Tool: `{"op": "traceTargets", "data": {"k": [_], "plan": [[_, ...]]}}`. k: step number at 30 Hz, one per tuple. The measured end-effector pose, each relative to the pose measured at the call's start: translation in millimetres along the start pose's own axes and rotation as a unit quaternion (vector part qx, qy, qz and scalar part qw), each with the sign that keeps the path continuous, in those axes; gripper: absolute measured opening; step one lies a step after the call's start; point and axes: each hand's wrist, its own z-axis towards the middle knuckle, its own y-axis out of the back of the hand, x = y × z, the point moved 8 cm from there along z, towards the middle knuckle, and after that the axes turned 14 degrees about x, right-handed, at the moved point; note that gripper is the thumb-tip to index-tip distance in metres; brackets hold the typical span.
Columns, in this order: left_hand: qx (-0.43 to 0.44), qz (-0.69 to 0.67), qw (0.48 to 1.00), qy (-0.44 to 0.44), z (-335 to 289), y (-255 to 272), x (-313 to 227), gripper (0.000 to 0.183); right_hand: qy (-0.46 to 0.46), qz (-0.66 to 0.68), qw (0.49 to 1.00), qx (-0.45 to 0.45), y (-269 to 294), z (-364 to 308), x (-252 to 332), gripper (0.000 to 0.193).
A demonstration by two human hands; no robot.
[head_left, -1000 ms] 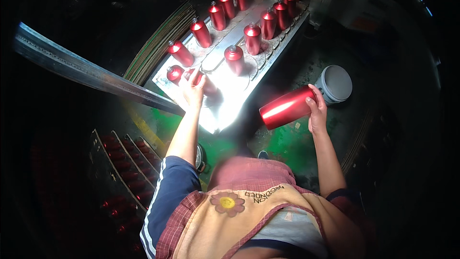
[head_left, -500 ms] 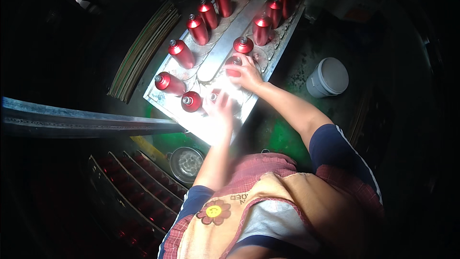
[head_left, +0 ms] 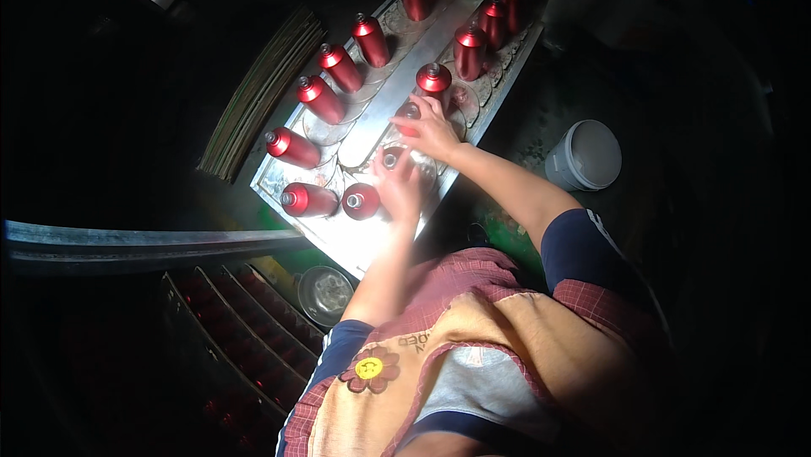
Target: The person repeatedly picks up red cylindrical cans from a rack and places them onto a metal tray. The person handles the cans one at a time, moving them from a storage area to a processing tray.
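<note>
Metallic red bottles with short necks stand along a loop conveyor (head_left: 361,149) with round overlapping plates. My right hand (head_left: 431,134) reaches over its right side, thumb and fingers curled round the upper part of a red bottle (head_left: 409,112). Closer to me, my left hand (head_left: 402,188) has its fingers about another bottle (head_left: 391,160); only the neck and top of that one show. Just left of this hand stands another bottle (head_left: 361,202), with one more (head_left: 308,199) beside it. Beyond my right hand is a separate upright bottle (head_left: 433,80).
A white bucket (head_left: 589,155) stands on the floor at the right. A metal basin (head_left: 325,295) and a rack of red items (head_left: 245,322) are at the lower left. A metal bar (head_left: 152,242) juts in from the left, below a stack of thin boards (head_left: 258,94).
The left row of bottles has come nearer along the conveyor, and one now lies beside the near corner. Both hands stay over the near right part. The view has shifted slightly.
</note>
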Motion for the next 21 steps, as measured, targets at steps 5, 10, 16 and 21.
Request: {"op": "traceTargets", "data": {"k": [5,10,16,21], "plan": [[0.021,0.017,0.999,-0.023,18.9,12.2,-17.6,0.060,0.070,0.022,0.988,-0.135,80.4,29.5,-39.5,0.047],[-0.078,0.003,0.996,-0.037,14.1,55.0,2.2,0.055,-0.146,0.065,0.985,-0.061,88.3,90.2,-148.9,0.063],[0.094,-0.122,0.984,0.086,-6.9,15.6,70.3,0.046,-0.124,0.133,0.975,-0.126,59.5,87.6,-194.5,0.032],[0.033,-0.299,0.951,0.071,22.8,18.3,67.0,0.034,-0.153,0.047,0.978,-0.132,112.7,124.5,-176.6,0.039]]}}
